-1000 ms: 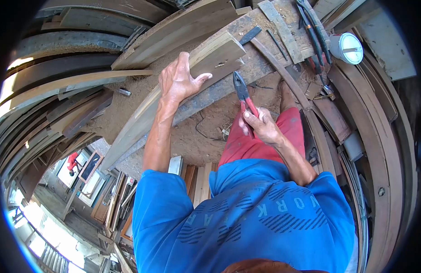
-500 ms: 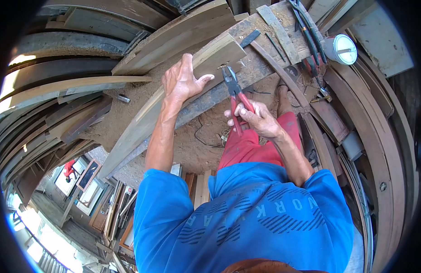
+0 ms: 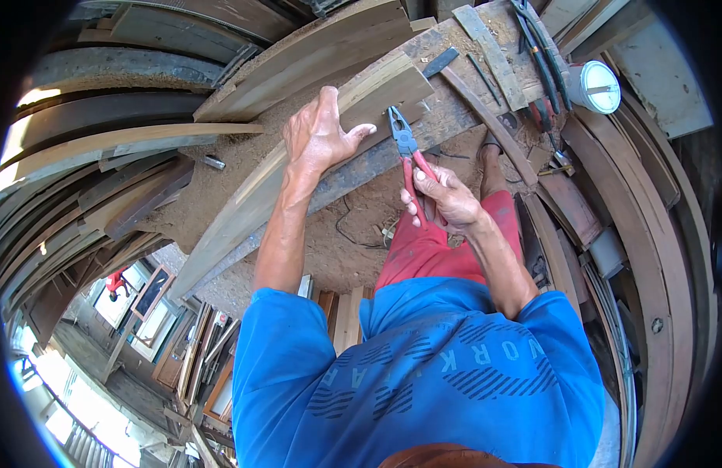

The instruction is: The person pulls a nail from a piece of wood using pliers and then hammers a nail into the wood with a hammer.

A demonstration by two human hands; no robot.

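My left hand grips the upper edge of a long wooden board set on edge. Its fingers go over the far side, partly hidden, and the thumb stretches along the near face. Red-handled pliers are in my right hand, fingers wrapped round the grips. Their jaws point away from me, a little apart, right at the board's near face close to its end. Whether the tips touch the wood or hold anything, I cannot tell. A small pale bit sticks out near the board's end.
The bench bears a hammer, a flat wood strip and large black-handled cutters. A white tub stands at its right end. Planks line both sides. A person in red is far off at lower left.
The view has shifted slightly. The pliers have turned a little more upright, and my right hand's fingers have moved on the handles. My left hand keeps its place on the board.
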